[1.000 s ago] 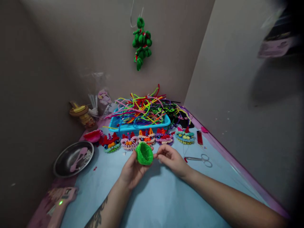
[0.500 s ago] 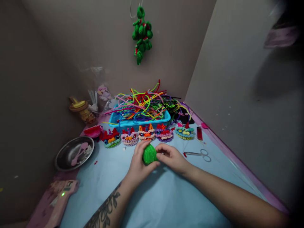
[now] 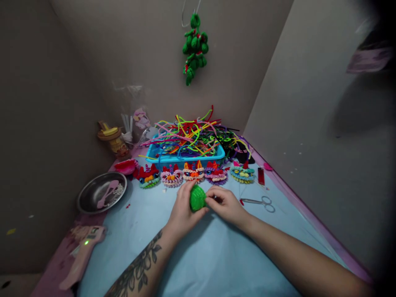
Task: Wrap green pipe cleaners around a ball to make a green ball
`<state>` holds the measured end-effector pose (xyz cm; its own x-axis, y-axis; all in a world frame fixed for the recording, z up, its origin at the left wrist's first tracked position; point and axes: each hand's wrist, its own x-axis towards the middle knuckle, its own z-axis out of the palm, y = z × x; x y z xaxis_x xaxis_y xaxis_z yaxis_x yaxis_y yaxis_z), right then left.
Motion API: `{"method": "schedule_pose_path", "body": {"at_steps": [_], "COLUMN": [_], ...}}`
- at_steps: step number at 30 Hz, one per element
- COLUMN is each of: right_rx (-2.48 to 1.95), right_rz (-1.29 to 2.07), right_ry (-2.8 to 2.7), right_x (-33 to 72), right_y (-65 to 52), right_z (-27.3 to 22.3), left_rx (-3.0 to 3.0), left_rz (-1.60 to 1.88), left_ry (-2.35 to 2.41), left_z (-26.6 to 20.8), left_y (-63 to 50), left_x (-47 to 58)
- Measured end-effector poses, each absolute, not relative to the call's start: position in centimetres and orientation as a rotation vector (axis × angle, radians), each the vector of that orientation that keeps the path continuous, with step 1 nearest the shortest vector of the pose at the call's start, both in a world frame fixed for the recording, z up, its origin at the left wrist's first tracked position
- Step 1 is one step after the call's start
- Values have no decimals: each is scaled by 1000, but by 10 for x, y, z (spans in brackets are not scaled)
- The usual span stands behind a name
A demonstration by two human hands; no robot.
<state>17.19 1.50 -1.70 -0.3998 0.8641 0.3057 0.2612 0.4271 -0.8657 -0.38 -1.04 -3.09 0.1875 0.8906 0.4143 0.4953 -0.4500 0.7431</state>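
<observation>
A rounded green piece of coiled pipe cleaner (image 3: 197, 198) is cupped in my left hand (image 3: 184, 208), fingers behind it and thumb along its lower edge. My right hand (image 3: 227, 206) pinches at its right edge with thumb and bent forefinger; the exact bit between those fingertips is too small to make out. Just beyond my hands stands a row of several colourful lion-head figures of pipe cleaner (image 3: 193, 172). Small scissors (image 3: 258, 201) lie to the right of my right hand.
Behind the figures, a blue tray (image 3: 185, 159) overflows with loose pipe cleaners (image 3: 198, 134). At left are a metal bowl (image 3: 88, 192) with white beads and a pink scoop, and a pink glue gun (image 3: 83, 255) with a green light. A red lighter (image 3: 261, 176) lies at right.
The whole view has shifted, so the scene sits slightly further right. The green piece has turned a little in my left hand, and my right fingertips now pinch tighter at its edge.
</observation>
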Motion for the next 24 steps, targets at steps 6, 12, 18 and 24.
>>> {"method": "schedule_pose_path", "body": {"at_steps": [6, 12, 18, 24], "right_rx": [-985, -1096, -1057, -994], "right_rz": [891, 792, 1238, 1454], "right_ry": [-1876, -1853, -1576, -1425], "right_x": [171, 165, 160, 157], "right_y": [14, 11, 19, 24], "right_z": [-24, -25, -33, -38], "left_rx": [2036, 2089, 2173, 2210], "left_rz": [1176, 1215, 1194, 1170], "left_ry": [1315, 1398, 1438, 1427], "left_z": [-32, -31, -31, -32], "left_y": [-10, -12, -12, -11], "left_x": [-2, 1, 0, 3]}}
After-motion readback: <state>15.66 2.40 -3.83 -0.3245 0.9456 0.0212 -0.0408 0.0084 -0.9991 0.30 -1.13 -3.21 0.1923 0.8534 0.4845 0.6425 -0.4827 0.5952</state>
